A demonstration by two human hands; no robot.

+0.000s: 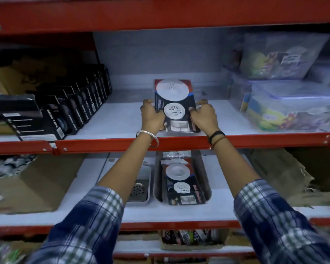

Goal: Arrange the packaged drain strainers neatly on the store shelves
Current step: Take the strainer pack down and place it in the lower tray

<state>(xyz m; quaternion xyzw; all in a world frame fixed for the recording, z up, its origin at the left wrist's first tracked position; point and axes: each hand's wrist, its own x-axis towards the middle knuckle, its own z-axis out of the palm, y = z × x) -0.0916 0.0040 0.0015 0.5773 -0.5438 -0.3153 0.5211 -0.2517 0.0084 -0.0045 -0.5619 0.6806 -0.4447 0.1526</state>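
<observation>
Both hands — left hand (153, 116), right hand (204, 116) — fingers clasping strainer pack (174, 103) on shelf (111, 122).

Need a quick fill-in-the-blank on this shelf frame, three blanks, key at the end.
1. The strainer pack is held by ____ hands.
2. The row of black boxes stands to the pack's ____.
3. More strainer packs lie in a tray on the shelf ____ it.
4. The silver bangle is on the ____ wrist.

Missing words: both; left; below; left
</observation>
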